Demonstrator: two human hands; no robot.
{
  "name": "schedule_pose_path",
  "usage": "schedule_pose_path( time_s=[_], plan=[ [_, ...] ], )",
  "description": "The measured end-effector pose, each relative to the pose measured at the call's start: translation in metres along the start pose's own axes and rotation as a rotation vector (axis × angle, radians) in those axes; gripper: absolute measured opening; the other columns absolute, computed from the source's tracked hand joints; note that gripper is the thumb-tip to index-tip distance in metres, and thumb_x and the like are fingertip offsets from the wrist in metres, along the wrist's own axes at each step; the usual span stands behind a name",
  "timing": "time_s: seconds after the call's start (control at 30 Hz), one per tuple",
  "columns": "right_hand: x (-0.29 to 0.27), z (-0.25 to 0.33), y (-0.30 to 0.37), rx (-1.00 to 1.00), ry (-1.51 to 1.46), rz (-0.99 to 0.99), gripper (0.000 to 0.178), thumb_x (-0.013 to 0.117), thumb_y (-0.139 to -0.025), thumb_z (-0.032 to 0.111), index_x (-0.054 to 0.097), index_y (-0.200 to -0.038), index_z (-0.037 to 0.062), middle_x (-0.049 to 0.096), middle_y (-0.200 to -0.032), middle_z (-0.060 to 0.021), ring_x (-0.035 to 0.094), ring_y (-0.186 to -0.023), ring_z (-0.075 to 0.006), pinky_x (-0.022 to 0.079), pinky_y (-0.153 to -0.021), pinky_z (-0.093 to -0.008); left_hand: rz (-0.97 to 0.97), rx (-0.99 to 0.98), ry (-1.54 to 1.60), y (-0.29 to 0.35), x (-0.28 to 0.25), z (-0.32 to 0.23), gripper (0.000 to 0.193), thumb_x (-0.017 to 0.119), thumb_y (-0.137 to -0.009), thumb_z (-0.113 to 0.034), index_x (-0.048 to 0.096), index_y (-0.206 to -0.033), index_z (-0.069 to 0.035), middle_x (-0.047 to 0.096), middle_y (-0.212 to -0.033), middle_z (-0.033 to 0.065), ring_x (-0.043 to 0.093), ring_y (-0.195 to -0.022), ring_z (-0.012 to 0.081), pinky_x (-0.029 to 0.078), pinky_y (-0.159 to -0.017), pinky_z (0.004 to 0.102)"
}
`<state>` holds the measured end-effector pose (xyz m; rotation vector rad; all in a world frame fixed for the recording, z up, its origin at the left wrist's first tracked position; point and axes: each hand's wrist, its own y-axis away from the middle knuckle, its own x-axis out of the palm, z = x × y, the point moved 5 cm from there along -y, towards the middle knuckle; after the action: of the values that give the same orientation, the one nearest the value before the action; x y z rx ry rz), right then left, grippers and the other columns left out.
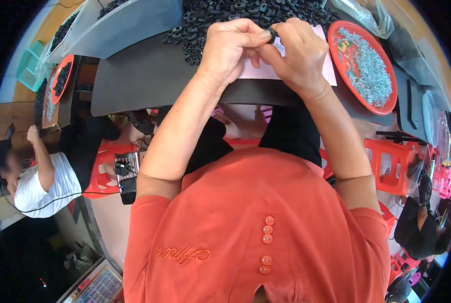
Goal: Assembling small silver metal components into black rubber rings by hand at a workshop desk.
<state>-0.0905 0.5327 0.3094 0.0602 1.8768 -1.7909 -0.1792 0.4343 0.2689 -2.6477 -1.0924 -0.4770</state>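
My left hand (229, 49) and my right hand (302, 59) meet over the far part of the dark table (139, 76). Between their fingertips they pinch a small black plastic part (272, 36), mostly hidden by the fingers. Under both hands lies a sheet of pink paper (329, 73). Just beyond them spreads a heap of similar black plastic parts (225, 14). To the right of my right hand, a red plate (350, 90) holds a pile of small clear, bluish pieces (371, 76) and a few yellow-green bits.
A grey bin (129, 30) with black parts stands at the far left of the table. Clear plastic bags (361, 15) lie beyond the plate. At the left, a person in white (54, 182) sits near another red plate (62, 78). Red stools (389, 164) stand around.
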Motion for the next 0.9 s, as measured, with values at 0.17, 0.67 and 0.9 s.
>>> schedule_pose_path(
  time_s=[0.17,0.67,0.9],
  plan=[
    [0.000,0.000,0.000,-0.016,-0.028,-0.011,0.029,0.075,-0.056,0.022,0.051,-0.068,0.0090,0.052,-0.067,-0.0060,0.056,-0.061,-0.0235,0.045,-0.049,-0.0338,0.036,0.016,0.021,-0.002,0.000,0.001,0.012,0.068,-0.082,-0.004,0.066,-0.077,0.006,0.065,-0.068,0.0146,0.063,-0.054,0.0200,0.046,-0.044,0.0253],
    [0.011,-0.012,0.006,0.127,0.021,-0.002,0.027,0.075,-0.061,0.018,0.063,-0.083,0.0055,0.059,-0.074,-0.0067,0.062,-0.067,-0.0248,0.050,-0.053,-0.0344,-0.075,0.071,0.087,-0.004,0.000,0.002,0.013,0.066,-0.084,-0.005,0.065,-0.079,0.007,0.065,-0.067,0.0134,0.061,-0.052,0.0171,0.047,-0.044,0.0242],
    [0.009,-0.001,0.005,0.025,0.048,0.026,0.024,0.075,-0.062,0.018,0.062,-0.079,0.0057,0.058,-0.071,-0.0071,0.060,-0.064,-0.0250,0.048,-0.051,-0.0345,-0.023,0.058,0.037,0.001,-0.001,0.000,0.012,0.065,-0.084,-0.005,0.065,-0.080,0.007,0.065,-0.069,0.0153,0.063,-0.054,0.0198,0.047,-0.043,0.0254]
  ],
)
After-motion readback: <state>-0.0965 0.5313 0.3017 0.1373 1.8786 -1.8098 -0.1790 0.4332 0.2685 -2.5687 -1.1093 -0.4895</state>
